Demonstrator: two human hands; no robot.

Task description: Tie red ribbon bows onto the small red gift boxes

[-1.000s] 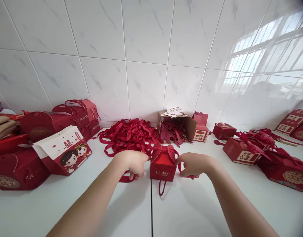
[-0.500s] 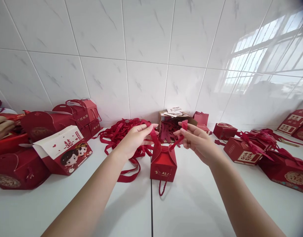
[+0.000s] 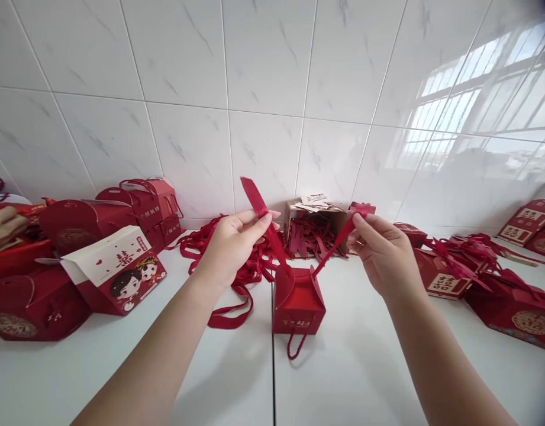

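Observation:
A small red gift box point(image 3: 299, 307) with gold lettering and a rope handle stands on the white table in front of me. A red ribbon point(image 3: 277, 245) runs from the top of the box up to both hands. My left hand point(image 3: 239, 236) pinches one end between thumb and fingers, and its tip sticks up above the hand. At the right, my right hand point(image 3: 379, 245) pinches the other end, drawn out above and to the right of the box. Both lengths of ribbon look fairly taut. How the ribbon passes through the box top is hard to make out.
Behind my left hand lies a heap of red ribbon point(image 3: 230, 319). A carton point(image 3: 341, 236) of dark red strips leans against the tiled wall. More gift boxes stand left point(image 3: 121, 278) and right point(image 3: 445, 281). At far left shows another person's hand point(image 3: 6, 225).
My hands have moved apart, the right one outward to the right. The ribbon has straightened, and its left end now points up. The box has shifted slightly right and toward me.

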